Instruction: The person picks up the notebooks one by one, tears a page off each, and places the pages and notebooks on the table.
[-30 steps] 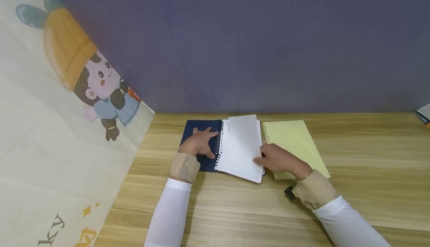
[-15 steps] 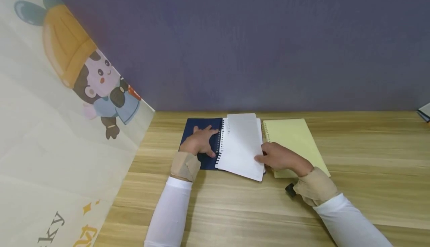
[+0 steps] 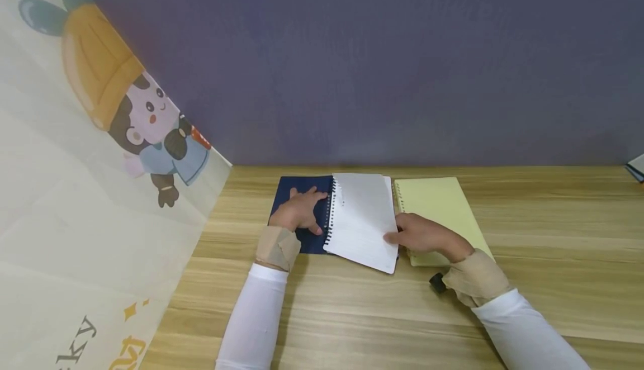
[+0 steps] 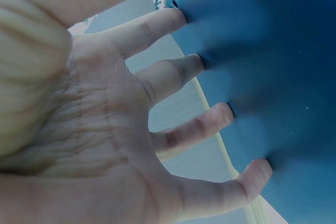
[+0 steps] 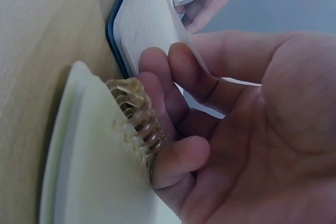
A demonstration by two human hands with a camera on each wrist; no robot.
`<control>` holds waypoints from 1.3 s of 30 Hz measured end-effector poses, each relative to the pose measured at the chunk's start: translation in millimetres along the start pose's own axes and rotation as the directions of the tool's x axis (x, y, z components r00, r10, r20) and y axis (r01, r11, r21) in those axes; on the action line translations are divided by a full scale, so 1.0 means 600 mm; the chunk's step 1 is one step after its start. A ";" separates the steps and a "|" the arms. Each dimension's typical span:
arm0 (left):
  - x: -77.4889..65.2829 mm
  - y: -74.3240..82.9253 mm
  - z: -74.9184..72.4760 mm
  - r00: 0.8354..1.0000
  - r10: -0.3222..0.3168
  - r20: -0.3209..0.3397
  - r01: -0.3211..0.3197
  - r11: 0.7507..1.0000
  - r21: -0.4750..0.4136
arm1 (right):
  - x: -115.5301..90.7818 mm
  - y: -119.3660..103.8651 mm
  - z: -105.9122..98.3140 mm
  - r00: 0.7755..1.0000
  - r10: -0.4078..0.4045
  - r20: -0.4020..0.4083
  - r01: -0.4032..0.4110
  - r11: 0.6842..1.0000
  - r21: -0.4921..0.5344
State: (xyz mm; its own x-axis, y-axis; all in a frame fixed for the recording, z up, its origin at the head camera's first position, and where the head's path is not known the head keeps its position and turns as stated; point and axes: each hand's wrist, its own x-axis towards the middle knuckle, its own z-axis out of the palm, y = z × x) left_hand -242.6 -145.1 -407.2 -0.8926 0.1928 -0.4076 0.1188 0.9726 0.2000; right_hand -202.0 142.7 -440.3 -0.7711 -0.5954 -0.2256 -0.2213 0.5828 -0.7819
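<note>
A notebook with a dark blue cover lies opened out, its black ring binding down the middle. My left hand spreads its fingers over that cover; in the left wrist view its fingertips press on the blue surface. At the notebook's right edge my right hand pinches a white sheet of paper between thumb and fingers. The sheet lies over the lined pages, slightly askew, with its left edge along the rings. Whether the rings pass through its holes cannot be told.
Right beside it lies a pale yellow notebook with a clear coil, close under my right hand. A purple-grey panel stands behind the wooden table. Part of another book-like object shows at the far right edge.
The sheet's upper left corner has moved left and slightly down to the rings. My right hand still pinches its right edge, and my left hand stays on the cover.
</note>
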 end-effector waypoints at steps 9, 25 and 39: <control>0.000 0.002 0.001 1.000 -0.003 -0.001 0.003 1.000 -0.001 | -0.001 0.006 -0.005 1.000 -0.002 0.018 0.001 1.000 0.024; -0.012 -0.008 0.003 1.000 0.024 0.004 -0.024 1.000 -0.006 | -0.017 -0.013 0.011 1.000 0.006 -0.004 -0.006 0.999 0.033; -0.008 -0.005 0.005 1.000 0.011 0.004 -0.011 1.000 -0.004 | -0.016 -0.007 0.007 0.999 0.036 -0.009 -0.036 0.999 0.016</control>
State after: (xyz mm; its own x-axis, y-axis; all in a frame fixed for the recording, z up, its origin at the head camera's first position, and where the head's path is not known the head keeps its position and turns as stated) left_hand -237.5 -148.5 -408.4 -0.8894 0.2044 -0.4090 0.1270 0.9698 0.2084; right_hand -191.2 143.5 -437.7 -0.7840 -0.5689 -0.2484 -0.1838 0.5949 -0.7825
